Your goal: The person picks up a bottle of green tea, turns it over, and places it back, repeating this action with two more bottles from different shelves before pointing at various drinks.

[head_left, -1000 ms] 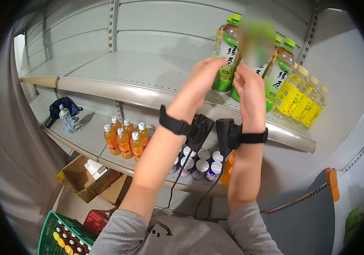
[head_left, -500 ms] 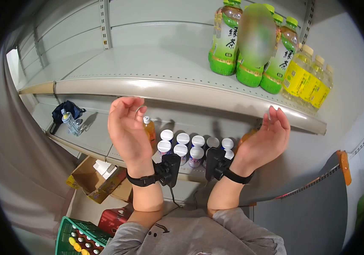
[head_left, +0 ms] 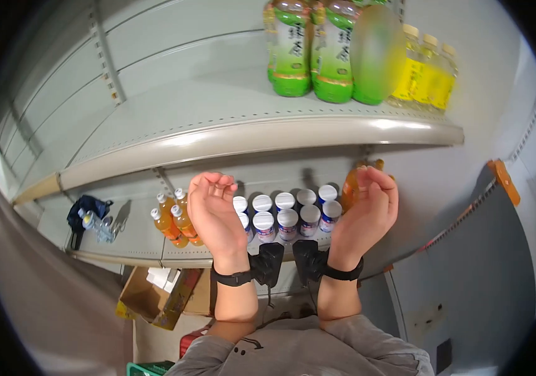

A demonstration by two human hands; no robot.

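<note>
I had the left hand [head_left: 218, 216] raised in front of the lower shelf [head_left: 136, 241], palm in view, open with the fingers loosely curled. I had the right hand [head_left: 365, 216] at about the same height, open too, its fingers bent inward. Between them, on the lower shelf, the white-lidded tubs [head_left: 288, 219] stood upright in two rows; the left hand hid part of the leftmost ones.

Left of that hand stood the orange-drink bottles [head_left: 171, 229] with white caps, partly covered by it. Behind the right hand I could see only part of the amber bottles [head_left: 349, 188].

The front edge [head_left: 249, 135] of the upper shelf [head_left: 180, 100] ran across just above both hands. Up there stood the green-labelled bottles [head_left: 332, 62], one behind a blurred patch, with the yellow-labelled bottles [head_left: 427, 78] to their right. Far left on the lower shelf, a clear bottle [head_left: 98, 227] lay tilted by a dark cloth item [head_left: 89, 205]. Below were an open carton [head_left: 155, 297] and the rim of a green basket [head_left: 149, 368]. I wore a black strapped device [head_left: 268, 264] at each wrist.
</note>
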